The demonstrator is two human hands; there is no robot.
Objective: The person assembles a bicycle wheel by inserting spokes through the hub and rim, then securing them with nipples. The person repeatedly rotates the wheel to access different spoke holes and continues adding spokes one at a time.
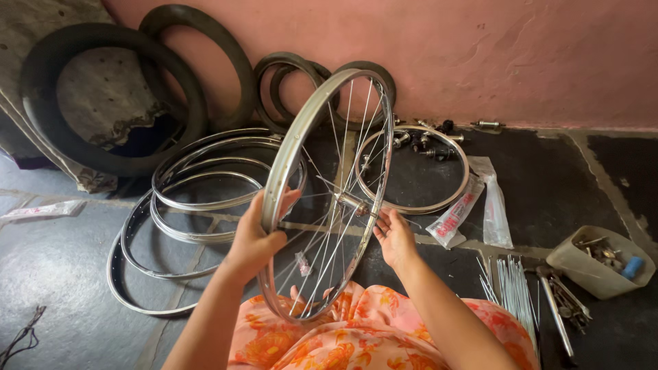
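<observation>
The left hand (252, 241) is gripping the wheel (329, 195) by its rim, fingers wrapped around it. The right hand (395, 236), fingers loosely curled, is touching the hub (351, 203). The wheel is standing upright over the lap, with spare rims (199, 199) lying left and spokes (515, 288) lying right.

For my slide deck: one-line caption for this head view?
Left hand grips upright spoked silver bicycle wheel; right hand fingers its hub.

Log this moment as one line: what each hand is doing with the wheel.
left hand: grips rim of spoked wheel | right hand: fingers at hub | wheel: upright on lap | floor: loose rims, spokes
</observation>
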